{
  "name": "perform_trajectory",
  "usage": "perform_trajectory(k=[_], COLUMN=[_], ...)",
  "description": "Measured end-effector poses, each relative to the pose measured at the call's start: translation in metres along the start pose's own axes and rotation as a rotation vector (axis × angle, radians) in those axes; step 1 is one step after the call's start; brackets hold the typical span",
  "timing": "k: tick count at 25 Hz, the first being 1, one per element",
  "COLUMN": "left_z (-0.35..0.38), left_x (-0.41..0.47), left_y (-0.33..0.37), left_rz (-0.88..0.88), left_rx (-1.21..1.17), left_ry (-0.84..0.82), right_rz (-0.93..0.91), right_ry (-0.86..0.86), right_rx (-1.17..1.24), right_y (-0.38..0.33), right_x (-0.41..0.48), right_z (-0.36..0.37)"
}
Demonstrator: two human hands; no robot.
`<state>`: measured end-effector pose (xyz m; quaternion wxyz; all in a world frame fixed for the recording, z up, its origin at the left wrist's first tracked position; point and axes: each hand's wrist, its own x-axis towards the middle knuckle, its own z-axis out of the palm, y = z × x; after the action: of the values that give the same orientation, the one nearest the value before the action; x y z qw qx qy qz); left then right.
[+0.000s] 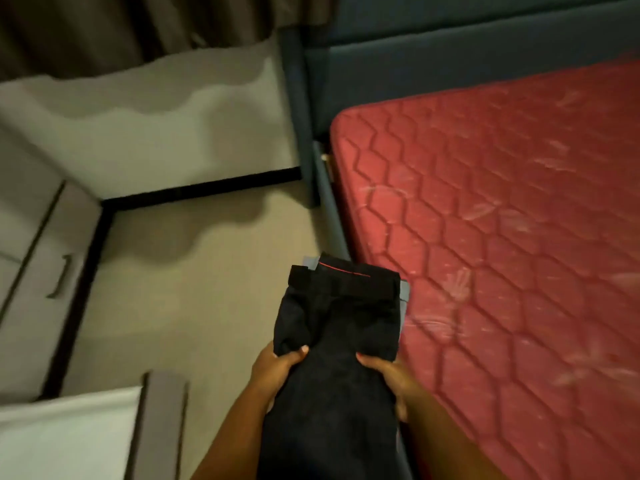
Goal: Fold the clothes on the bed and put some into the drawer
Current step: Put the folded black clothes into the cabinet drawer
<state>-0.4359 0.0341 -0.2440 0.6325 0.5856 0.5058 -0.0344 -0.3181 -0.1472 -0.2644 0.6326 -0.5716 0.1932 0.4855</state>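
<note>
A stack of folded clothes point(337, 327) is held in front of me, above the floor beside the bed. The top piece is black with a thin red line near its far edge; a grey piece peeks out beneath it. My left hand point(277, 370) grips the stack's left side with the thumb on top. On the right side, my right hand point(388, 379) grips it the same way. The red quilted mattress point(502, 237) lies to the right with no clothes on the visible part.
A dark blue bed frame and headboard point(450, 64) stand at the back right. Pale cabinet fronts with a handle point(60, 275) line the left wall. A light drawer or furniture edge point(69, 438) shows at lower left. Beige floor point(194, 292) lies between; curtains hang at top left.
</note>
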Motion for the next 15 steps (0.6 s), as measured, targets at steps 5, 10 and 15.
perform_trajectory(k=[5,10,15], left_z=[-0.159,-0.295,-0.385], left_x=[-0.056,-0.122,-0.176], left_y=[-0.083,-0.213,-0.318], left_rz=[-0.048,-0.105,-0.241], left_rx=[-0.448,-0.744,-1.100], left_ry=[0.343,0.632,0.704], right_rz=[0.053,0.058,0.143], right_ry=[-0.322,-0.629,-0.836], right_rx=[-0.453,-0.919,-1.296], right_y=[0.066,0.185,0.318], right_x=[0.012,-0.003,-0.031], right_z=[0.172,0.351,0.489])
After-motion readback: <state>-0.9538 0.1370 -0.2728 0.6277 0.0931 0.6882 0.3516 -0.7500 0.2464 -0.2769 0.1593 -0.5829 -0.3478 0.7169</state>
